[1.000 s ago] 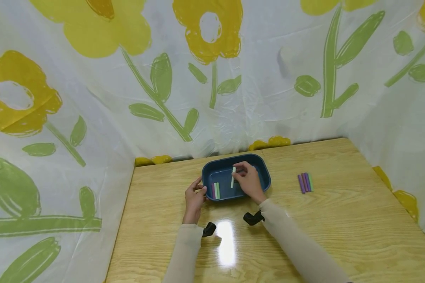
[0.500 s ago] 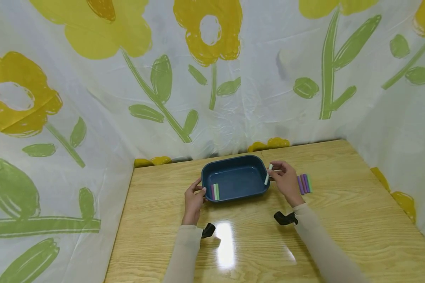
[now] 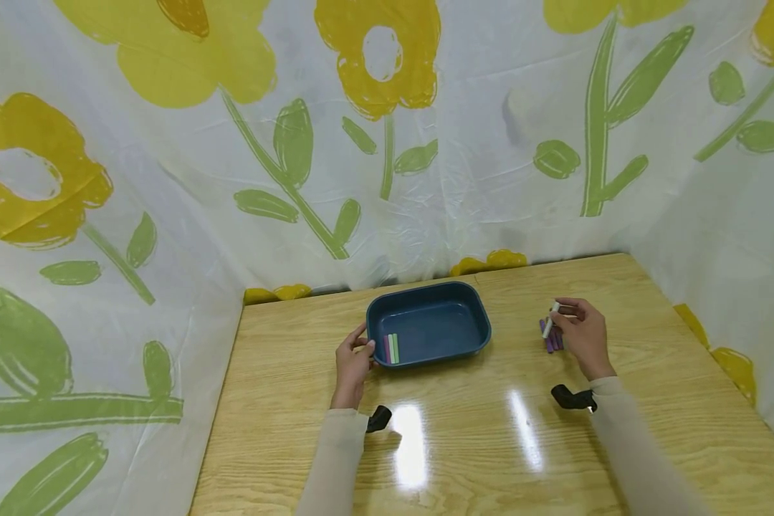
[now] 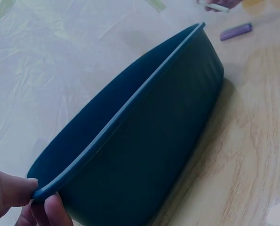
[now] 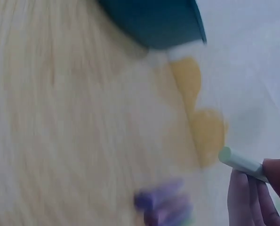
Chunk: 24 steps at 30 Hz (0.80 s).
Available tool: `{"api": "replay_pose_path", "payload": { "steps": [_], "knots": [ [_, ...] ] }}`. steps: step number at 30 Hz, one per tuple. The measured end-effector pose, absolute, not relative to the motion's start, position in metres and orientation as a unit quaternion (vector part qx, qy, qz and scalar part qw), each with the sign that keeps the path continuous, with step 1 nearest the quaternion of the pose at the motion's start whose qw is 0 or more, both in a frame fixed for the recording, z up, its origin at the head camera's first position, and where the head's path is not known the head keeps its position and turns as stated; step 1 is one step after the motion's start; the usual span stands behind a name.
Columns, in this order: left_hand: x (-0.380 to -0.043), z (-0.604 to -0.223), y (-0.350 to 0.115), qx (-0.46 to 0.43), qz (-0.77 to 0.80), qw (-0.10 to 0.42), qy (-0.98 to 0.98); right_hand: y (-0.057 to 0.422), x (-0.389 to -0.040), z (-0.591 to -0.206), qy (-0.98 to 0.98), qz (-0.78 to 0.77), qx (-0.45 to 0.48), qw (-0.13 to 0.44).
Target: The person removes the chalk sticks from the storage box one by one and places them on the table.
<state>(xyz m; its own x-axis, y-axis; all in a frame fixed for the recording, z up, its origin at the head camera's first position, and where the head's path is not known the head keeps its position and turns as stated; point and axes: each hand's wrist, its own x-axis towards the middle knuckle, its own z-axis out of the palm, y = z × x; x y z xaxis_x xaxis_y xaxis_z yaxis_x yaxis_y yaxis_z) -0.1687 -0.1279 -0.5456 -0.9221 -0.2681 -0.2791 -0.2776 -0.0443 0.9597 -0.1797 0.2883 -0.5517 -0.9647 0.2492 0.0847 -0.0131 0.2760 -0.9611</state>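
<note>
Where the desk [image 3: 297, 344] ends, sheeting [image 3: 477, 172]: white, printed with big yellow flowers [image 3: 393, 97] and green stems [image 3: 597, 143], rising beyond the far edge and along both sides.
Desk surface: pale wood grain, shining with two patches of glare [image 3: 411, 448] nearer me.
Sleeves [image 3: 332, 466]: cream-coloured, one on each of my forearms.
Tray [image 3: 438, 330]: dark blue, round-cornered, on the desk near its far edge.
Left grip [image 3: 355, 360]: clamped on the tray's rim at its left end, thumb over the rim, fingers beneath it.
Right grip [image 3: 583, 337]: clamped on one pale stick [image 3: 547, 328], well to the right of the tray.
Black wrist pieces [image 3: 570, 398]: one at the inner side of each wrist.
Purple sticks [image 3: 548, 345]: side by side on the desk, partly hidden by my right grip; beside them, blurred, I see a green edge [image 5: 190, 221].
Tray's contents: one purple stick [image 3: 388, 349] and two light green sticks [image 3: 396, 349], side by side at the left end.
Pale stick: tilted, pinched between thumb and fingers, held clear of the purple sticks.
</note>
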Motion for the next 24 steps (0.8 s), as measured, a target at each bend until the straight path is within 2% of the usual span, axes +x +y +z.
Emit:
{"api": "replay_pose_path", "payload": {
  "steps": [9,24],
  "knots": [
    [-0.168,-0.545,-0.128,-0.196,0.701,0.005,0.686,0.323,-0.176,-0.566,-0.819,0.550,-0.121,0.105],
    [-0.169,-0.548,-0.129,-0.198,0.700,0.008,0.686,0.328,-0.182,-0.580,-0.878,0.452,-0.126,0.096]
  ]
}}
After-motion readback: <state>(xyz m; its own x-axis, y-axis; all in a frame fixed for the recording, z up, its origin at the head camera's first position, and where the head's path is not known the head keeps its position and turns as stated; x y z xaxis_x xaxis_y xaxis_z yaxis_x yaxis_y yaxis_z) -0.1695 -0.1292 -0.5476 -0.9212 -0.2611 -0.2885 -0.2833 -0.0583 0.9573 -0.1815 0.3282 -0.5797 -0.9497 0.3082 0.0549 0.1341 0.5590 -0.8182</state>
